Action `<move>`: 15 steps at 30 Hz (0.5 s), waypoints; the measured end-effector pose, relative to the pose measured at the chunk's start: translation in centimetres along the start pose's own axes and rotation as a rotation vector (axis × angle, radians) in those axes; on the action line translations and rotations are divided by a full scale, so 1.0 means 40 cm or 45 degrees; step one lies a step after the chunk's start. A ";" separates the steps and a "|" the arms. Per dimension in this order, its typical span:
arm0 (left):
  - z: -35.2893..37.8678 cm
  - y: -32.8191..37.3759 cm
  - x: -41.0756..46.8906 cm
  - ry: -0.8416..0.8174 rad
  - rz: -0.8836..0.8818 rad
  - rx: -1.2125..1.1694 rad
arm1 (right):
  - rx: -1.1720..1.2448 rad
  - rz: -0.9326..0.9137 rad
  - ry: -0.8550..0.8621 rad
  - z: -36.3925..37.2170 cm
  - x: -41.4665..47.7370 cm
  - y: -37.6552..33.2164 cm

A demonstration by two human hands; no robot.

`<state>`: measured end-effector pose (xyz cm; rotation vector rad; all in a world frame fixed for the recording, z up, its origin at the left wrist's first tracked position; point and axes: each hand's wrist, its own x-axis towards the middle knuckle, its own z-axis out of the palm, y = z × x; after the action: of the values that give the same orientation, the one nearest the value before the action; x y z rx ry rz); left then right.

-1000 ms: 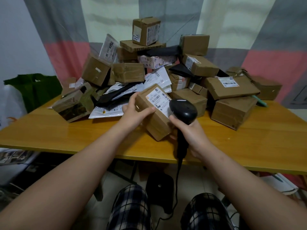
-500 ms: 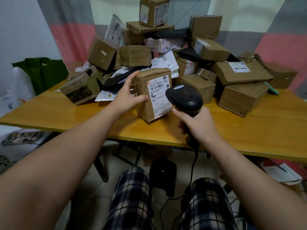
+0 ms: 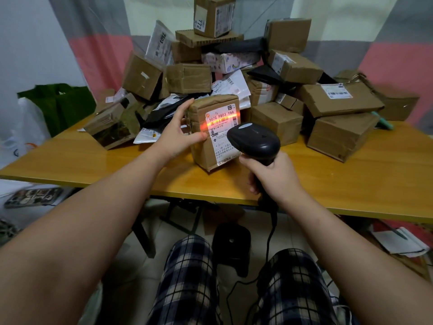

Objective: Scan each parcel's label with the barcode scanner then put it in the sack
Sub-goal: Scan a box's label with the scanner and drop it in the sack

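Our left grip [image 3: 178, 134], right of the green bag [image 3: 58, 106] that sits past the left edge of the table [image 3: 351, 184] and that we take for the sack, clasps the brown parcel [image 3: 206, 151] upright near the front edge. Its label [image 3: 222, 137] reads "507G PB03 Y66", with a red beam crossing the barcode. Our right grip [image 3: 274, 177] is closed around the handle of the black scanner [image 3: 254, 143]. We judge this parcel mid-scan and not yet bagged. Behind it the pile [image 3: 281, 95] heaps toward the back edge, all left to do; the top box [image 3: 213, 15] shows "772".

Brown parcel [image 3: 206, 146] upright, scanner [image 3: 254, 143] beam across label [image 3: 222, 127]
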<state>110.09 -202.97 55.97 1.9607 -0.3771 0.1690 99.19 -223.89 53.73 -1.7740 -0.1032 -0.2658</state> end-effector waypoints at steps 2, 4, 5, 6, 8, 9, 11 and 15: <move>-0.001 0.002 -0.001 -0.001 -0.008 0.021 | -0.019 -0.009 -0.003 -0.001 -0.002 -0.002; -0.002 0.004 -0.001 0.000 -0.021 0.035 | -0.052 -0.010 0.002 -0.003 -0.003 -0.004; -0.002 0.004 -0.001 -0.001 -0.021 0.032 | -0.067 -0.004 0.004 -0.003 -0.002 -0.004; -0.003 0.004 -0.001 -0.002 -0.017 0.023 | -0.071 0.007 0.007 -0.004 -0.002 -0.004; -0.002 0.003 0.000 -0.003 -0.005 0.002 | -0.064 0.025 0.013 -0.004 -0.001 -0.004; -0.001 0.002 0.001 -0.001 -0.003 -0.005 | -0.062 0.028 0.015 -0.004 -0.001 -0.003; 0.000 0.000 0.003 0.003 -0.005 -0.014 | -0.055 0.027 0.020 -0.005 -0.005 -0.003; 0.004 -0.001 0.003 0.023 0.006 -0.026 | 0.001 0.020 0.022 -0.006 -0.011 -0.003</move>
<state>110.20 -203.12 55.89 1.9374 -0.3703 0.1852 98.72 -224.04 53.80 -1.7704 -0.0768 -0.2694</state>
